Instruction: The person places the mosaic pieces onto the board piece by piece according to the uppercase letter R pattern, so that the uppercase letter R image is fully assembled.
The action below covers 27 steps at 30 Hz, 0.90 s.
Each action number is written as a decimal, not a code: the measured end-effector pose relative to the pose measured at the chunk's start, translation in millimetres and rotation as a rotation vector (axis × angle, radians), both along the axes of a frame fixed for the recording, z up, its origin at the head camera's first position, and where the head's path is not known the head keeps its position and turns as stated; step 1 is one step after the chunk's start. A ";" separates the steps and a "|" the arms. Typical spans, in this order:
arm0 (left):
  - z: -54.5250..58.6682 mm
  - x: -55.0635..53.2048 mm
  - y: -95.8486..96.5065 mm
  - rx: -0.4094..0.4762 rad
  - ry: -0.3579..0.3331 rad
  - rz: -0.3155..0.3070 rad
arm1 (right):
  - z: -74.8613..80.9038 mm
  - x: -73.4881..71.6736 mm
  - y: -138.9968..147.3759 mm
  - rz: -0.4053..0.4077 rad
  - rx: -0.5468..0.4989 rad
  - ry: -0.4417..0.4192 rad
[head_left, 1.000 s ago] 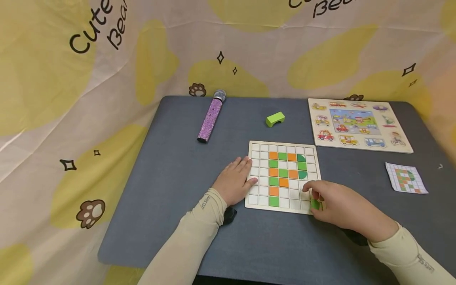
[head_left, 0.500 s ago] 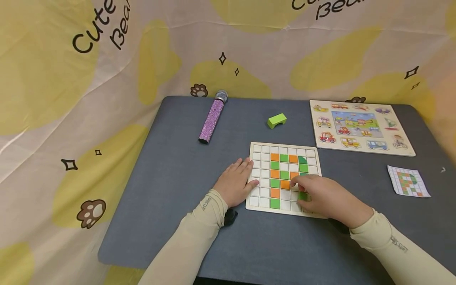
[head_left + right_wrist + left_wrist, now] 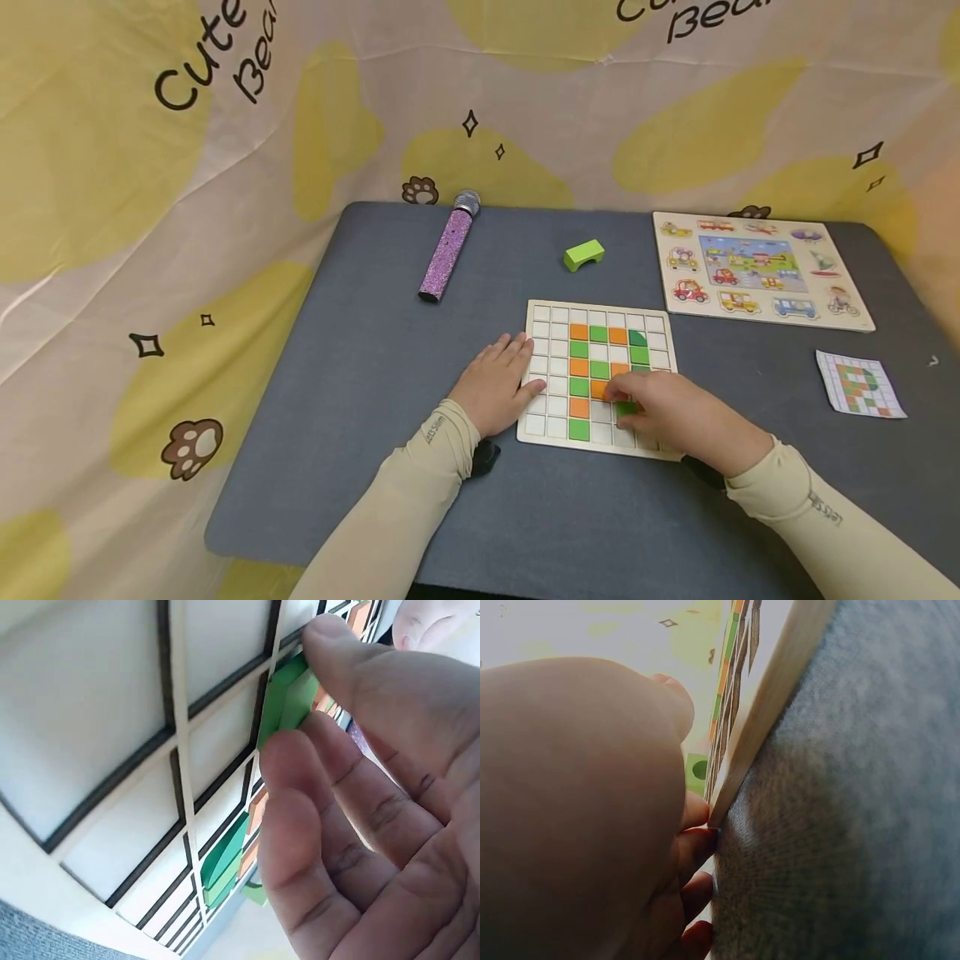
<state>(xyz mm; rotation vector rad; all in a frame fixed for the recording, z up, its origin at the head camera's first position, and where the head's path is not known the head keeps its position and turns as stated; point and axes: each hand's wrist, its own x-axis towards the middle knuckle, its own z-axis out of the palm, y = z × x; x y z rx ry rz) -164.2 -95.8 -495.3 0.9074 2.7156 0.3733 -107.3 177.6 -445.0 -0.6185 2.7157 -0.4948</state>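
A wooden grid board (image 3: 545, 429) of white squares lies on the table, with orange and green tiles set in several of its squares. My left hand (image 3: 495, 385) rests flat at the board's left edge, fingers extended; the left wrist view has its fingertips (image 3: 697, 844) right at the wooden edge. My right hand (image 3: 678, 414) is over the front right of the board. It pinches a green tile (image 3: 289, 697) between thumb and fingers, tilted close over a white square. The hand hides part of the right-hand squares and tiles.
A card (image 3: 861, 385) printed with a coloured grid pattern lies to the right. Behind it is a vehicle picture puzzle (image 3: 765, 310). A green arched block (image 3: 583, 254) and a purple glittery microphone (image 3: 448, 250) lie toward the back, before a patterned cloth (image 3: 525, 92).
The right hand has moved left over the board with the green tile, from the front right corner to nearer the middle. My left hand stays at the board's left edge.
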 end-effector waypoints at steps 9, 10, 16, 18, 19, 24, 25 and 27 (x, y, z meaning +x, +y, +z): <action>-1.7 -0.5 -0.9 0.001 0.005 0.002 | 7.8 5.6 2.9 -0.029 -0.012 -0.036; -1.9 -0.5 -0.8 0.002 0.006 0.001 | 10.7 7.2 6.1 -0.050 -0.012 -0.043; 0.0 -0.2 -1.3 0.019 -0.001 -0.007 | 18.0 19.8 33.8 -0.103 0.016 0.017; 2.2 -0.1 -1.3 0.024 -0.006 -0.012 | 14.3 25.6 39.0 -0.065 0.014 0.045; 3.0 0.0 -1.3 0.028 -0.006 -0.012 | 11.7 28.3 39.9 -0.037 0.007 0.059; 3.5 -0.1 -1.0 0.033 0.002 -0.009 | 3.4 36.2 36.9 0.068 0.000 0.110; 3.2 -0.1 -0.7 0.031 0.003 -0.009 | 4.0 37.2 37.0 0.063 0.005 0.118; 2.6 0.0 0.2 0.027 0.002 -0.010 | 7.0 39.6 39.6 0.028 0.039 0.144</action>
